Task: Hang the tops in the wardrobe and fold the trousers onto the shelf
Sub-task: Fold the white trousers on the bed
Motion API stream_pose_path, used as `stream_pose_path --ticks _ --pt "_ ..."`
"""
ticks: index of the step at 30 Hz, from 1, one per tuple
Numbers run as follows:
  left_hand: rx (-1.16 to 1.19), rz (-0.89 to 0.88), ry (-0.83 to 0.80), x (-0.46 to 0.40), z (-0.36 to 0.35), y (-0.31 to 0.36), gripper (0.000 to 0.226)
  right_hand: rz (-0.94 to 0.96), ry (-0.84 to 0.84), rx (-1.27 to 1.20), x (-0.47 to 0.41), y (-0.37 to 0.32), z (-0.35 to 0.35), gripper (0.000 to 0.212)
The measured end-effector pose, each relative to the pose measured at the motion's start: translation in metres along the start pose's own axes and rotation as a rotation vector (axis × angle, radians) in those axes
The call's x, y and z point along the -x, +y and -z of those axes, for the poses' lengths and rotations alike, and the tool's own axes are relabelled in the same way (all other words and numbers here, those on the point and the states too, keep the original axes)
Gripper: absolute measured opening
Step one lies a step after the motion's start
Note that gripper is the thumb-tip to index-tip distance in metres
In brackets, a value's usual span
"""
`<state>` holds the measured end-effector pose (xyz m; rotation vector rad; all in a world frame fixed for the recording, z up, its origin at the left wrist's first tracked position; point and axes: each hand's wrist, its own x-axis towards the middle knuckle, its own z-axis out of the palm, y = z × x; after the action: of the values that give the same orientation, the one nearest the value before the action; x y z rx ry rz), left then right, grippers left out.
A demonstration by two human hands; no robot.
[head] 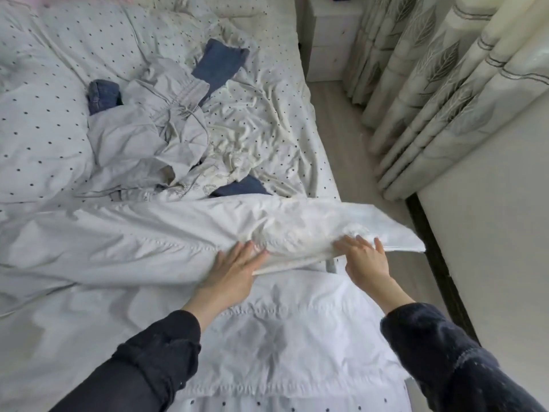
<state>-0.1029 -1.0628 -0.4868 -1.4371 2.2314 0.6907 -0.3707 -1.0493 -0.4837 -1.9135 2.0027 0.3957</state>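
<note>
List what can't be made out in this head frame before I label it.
- Blue jeans: mostly buried under the grey garment, only patches show.
- White garment: its type unclear; its left end runs off the frame.
- Left hand: fingertips blurred against the fold.
- Right hand: fingertips overexposed, grip unclear.
- Wardrobe and shelf: outside the view.
- Dark item on the nightstand: cut by the top edge.

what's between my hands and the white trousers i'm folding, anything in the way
Nothing visible. Both the left hand and the right hand already lie flat on the white trousers spread across the bed. The heap of other clothes sits farther back, apart from your hands.
</note>
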Motion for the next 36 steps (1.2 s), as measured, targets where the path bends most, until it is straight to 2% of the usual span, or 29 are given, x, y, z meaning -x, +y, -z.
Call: stream_pose_path --ticks 4,6,11,13,15,18,21,23,24,29,33,36 --pt "-0.043 -0.037 -0.041 0.002 -0.008 -0.005 0.059 -0.026 -0.174 -0.175 0.006 -0.008 -0.029 0.068" --pt "-0.090 -0.049 -0.006 0.005 -0.009 -0.010 0.065 -0.051 -0.188 -0.212 0.003 -0.015 -0.033 0.069" --pt "-0.147 -0.013 0.041 0.010 -0.010 -0.024 0.096 0.074 -0.076 -0.250 0.002 -0.040 -0.035 0.064" --pt "-0.137 -0.003 0.051 0.008 -0.005 -0.028 0.108 0.037 -0.021 -0.243 -0.002 -0.045 -0.029 0.063" --pt "-0.071 0.011 0.125 -0.002 0.008 -0.029 0.110 -0.049 0.106 -0.241 -0.010 -0.046 -0.019 0.063" --pt "-0.045 0.046 0.225 -0.021 0.029 -0.029 0.105 -0.100 0.282 -0.199 -0.018 -0.046 -0.011 0.064" --pt "-0.060 0.052 0.153 -0.024 0.012 -0.029 0.083 -0.106 0.134 -0.182 -0.012 -0.051 -0.028 0.067" --pt "-0.028 0.040 0.064 -0.014 -0.015 -0.032 0.065 -0.161 -0.026 -0.259 -0.001 -0.056 -0.047 0.075" --pt "-0.009 0.031 0.050 -0.008 -0.026 -0.032 0.061 -0.195 -0.050 -0.308 0.004 -0.058 -0.056 0.079" --pt "-0.057 0.000 0.159 0.038 -0.068 -0.054 0.066 -0.284 0.112 -0.560 0.042 -0.106 -0.080 0.066" --pt "-0.045 0.011 0.228 0.082 -0.115 -0.075 0.063 -0.159 0.169 -0.488 0.084 -0.167 -0.095 0.069" --pt "-0.077 0.029 0.239 0.119 -0.141 -0.098 0.061 -0.034 0.139 -0.412 0.105 -0.216 -0.105 0.067"
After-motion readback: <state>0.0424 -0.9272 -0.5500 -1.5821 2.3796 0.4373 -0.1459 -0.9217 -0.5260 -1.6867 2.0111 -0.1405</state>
